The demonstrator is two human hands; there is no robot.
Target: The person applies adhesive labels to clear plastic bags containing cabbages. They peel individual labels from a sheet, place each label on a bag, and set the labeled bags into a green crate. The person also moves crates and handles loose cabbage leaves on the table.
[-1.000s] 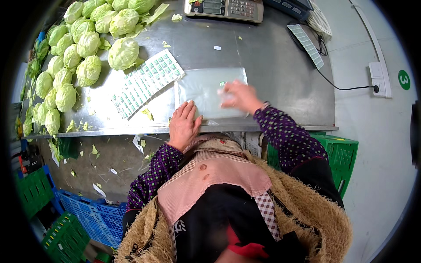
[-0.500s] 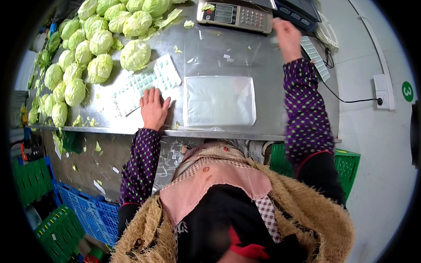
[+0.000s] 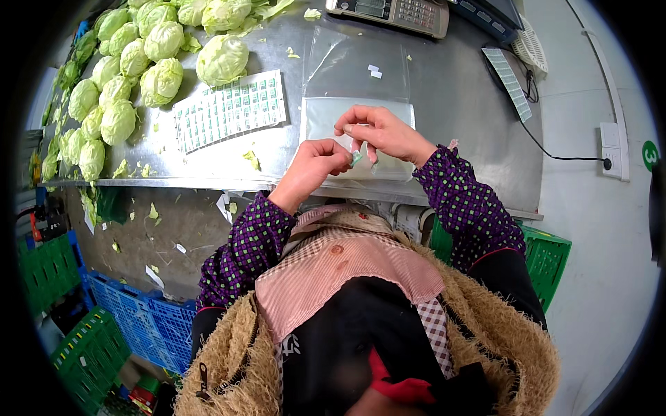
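Observation:
My left hand [image 3: 313,165] and my right hand [image 3: 383,132] meet just above the near edge of a stack of clear plastic bags [image 3: 323,116] on the steel table [image 3: 451,104]. Between their fingertips they pinch a small green sticker [image 3: 356,158]. A single clear bag [image 3: 357,66] lies flat beyond the stack, toward the weighing scale [image 3: 392,10]. A sheet of green-and-white stickers [image 3: 229,109] lies left of my left hand. Loose cabbage heads [image 3: 222,59] sit behind that sheet.
Many more cabbages [image 3: 111,90] are heaped along the table's left side, with leaf scraps about. A strip of labels [image 3: 510,76] and a cable lie at the right. Blue crates [image 3: 149,326] and green crates [image 3: 544,256] stand on the floor.
My right hand came back from the far right of the table near the scale; my left hand left the sticker sheet. Both now meet over the bags with a sticker.

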